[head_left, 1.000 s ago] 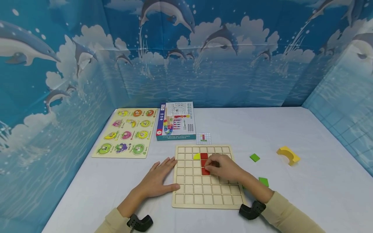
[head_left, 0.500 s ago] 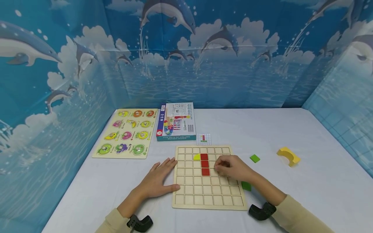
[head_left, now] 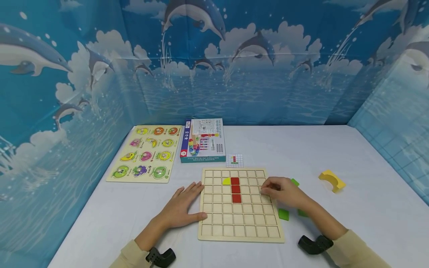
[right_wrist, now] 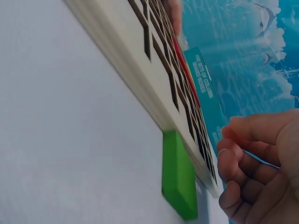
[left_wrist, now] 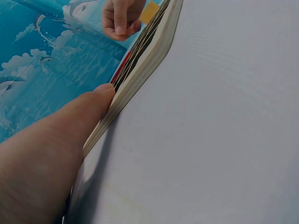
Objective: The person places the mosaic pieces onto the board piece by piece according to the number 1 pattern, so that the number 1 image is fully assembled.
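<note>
In the head view, a wooden grid board (head_left: 228, 227) lies at the middle of the table. Three red square tiles (head_left: 236, 189) form a column in its cells, with a yellow tile (head_left: 226, 181) left of the top one. My left hand (head_left: 181, 208) rests at the board's left edge, fingers straight, thumb on the rim. Over the board's right edge hovers my right hand (head_left: 285, 191), fingers loosely curled; nothing shows between them in the right wrist view. A green tile (head_left: 283, 214) lies beside the board below that hand, and another green tile (head_left: 294, 182) is partly hidden behind it.
One more green tile (head_left: 302, 213) is partly covered by the right forearm. A yellow arch block (head_left: 331, 181) lies farther right. Behind the board are a small pattern card (head_left: 234, 160), a cardboard box (head_left: 203, 141) and a fruit puzzle board (head_left: 144, 154).
My right hand has moved off the red tiles to the right, over the board's edge, uncovering the full red column. The left hand has stayed in place.
</note>
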The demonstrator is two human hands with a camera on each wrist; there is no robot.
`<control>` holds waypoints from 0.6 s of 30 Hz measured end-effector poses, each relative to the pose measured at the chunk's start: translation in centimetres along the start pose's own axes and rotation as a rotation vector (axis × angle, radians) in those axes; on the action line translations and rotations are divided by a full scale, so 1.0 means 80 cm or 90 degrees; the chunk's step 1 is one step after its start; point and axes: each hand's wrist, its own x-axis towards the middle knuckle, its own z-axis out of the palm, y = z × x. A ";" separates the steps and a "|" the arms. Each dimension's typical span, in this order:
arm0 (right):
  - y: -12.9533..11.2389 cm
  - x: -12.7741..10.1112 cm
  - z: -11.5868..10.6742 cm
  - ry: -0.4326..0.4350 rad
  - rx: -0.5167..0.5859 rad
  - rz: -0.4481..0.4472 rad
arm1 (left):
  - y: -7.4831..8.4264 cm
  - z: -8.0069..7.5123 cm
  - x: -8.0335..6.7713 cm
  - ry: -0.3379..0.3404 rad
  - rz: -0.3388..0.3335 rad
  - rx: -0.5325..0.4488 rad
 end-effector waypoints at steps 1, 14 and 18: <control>0.002 -0.002 -0.003 0.005 0.002 0.002 | 0.000 0.000 0.000 0.000 0.000 0.000; 0.026 -0.016 -0.035 0.063 -0.010 0.053 | 0.002 -0.003 -0.001 -0.002 0.001 -0.002; 0.032 -0.017 -0.044 0.086 -0.035 0.071 | 0.002 -0.003 -0.001 -0.002 0.001 -0.002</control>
